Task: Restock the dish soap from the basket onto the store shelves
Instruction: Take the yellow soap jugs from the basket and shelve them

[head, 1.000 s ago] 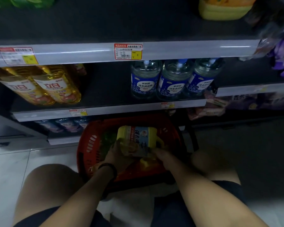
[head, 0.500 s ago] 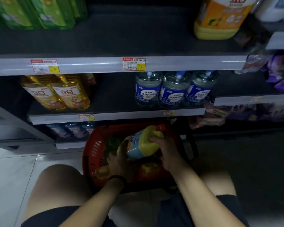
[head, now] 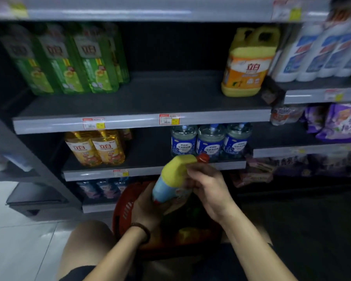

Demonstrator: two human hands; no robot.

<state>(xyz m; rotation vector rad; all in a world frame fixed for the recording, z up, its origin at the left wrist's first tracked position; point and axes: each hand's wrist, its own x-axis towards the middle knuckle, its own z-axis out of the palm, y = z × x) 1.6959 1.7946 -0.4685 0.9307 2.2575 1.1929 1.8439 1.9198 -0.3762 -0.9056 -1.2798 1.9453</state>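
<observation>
A yellow dish soap jug (head: pixel 173 179) with a blue label and a red cap hangs tilted above the red basket (head: pixel 124 209). My right hand (head: pixel 208 189) grips its handle near the top. My left hand (head: pixel 148 207) holds its bottom from below. More bottles lie in the basket, dim and partly hidden by my arms. On the wide dark shelf (head: pixel 150 96) above, a matching yellow jug (head: pixel 245 63) with an orange label stands at the right end.
Green bottles (head: pixel 69 59) fill the left of that shelf. One level down stand golden bottles (head: pixel 95 148) and clear blue-labelled bottles (head: pixel 210 141). White bottles (head: pixel 322 51) and purple bags (head: pixel 340 122) occupy the right-hand unit. My knees flank the basket on the floor.
Both hands have lifted the yellow jug up out of the basket, to the lower shelf's edge. The view has tilted up, showing the upper shelf.
</observation>
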